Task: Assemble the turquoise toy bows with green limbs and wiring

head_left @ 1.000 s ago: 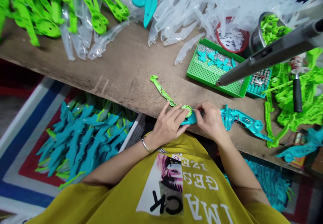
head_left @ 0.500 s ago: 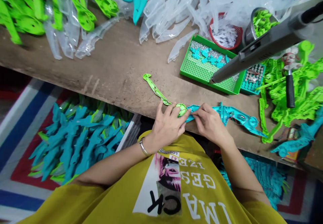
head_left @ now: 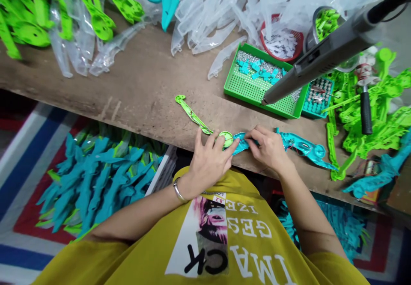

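Observation:
Near the table's front edge lies a long open plastic piece, with a green arm [head_left: 193, 116] on the left and a blue shell [head_left: 308, 148] on the right. My left hand [head_left: 210, 158] rests over the green round part [head_left: 226, 139] and the blue shell's left end, fingers spread. Over the blue shell, my right hand [head_left: 266, 148] has its thumb and fingertips pinched together at the shell's inside; what they hold is too small to make out. Thin wires show inside the right half of the shell.
A green basket [head_left: 244, 84] of screws and small blue parts stands behind, below a hanging grey screwdriver [head_left: 314, 58]. Green pieces [head_left: 369, 114] are heaped at right, clear pieces [head_left: 218, 11] at the back. A blue pile [head_left: 96, 178] lies at lower left.
The view has shifted slightly, so the table things sit a little further left. My right fingertips have moved slightly right along the blue shell, away from my left hand.

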